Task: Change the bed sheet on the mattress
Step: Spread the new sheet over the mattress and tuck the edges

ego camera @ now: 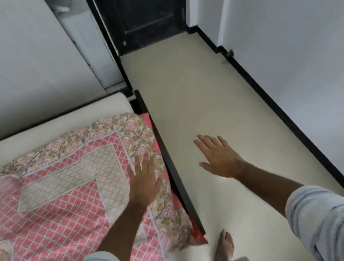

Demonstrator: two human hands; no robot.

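A pink patterned bed sheet (67,194) with a beige floral border lies loosely over the white mattress (50,126), whose bare top strip shows along the far edge. My left hand (144,179) lies flat on the sheet near the bed's right corner, fingers straight. Over the floor beside the bed, my right hand (219,156) hovers with spread fingers and holds nothing. A red layer (158,149) shows under the sheet along the dark bed frame (173,171).
A cream floor (194,94) runs between the bed and the white wall (299,38) with its black skirting. A dark door (142,9) stands at the far end. My bare foot (224,247) is on the floor by the bed's near corner.
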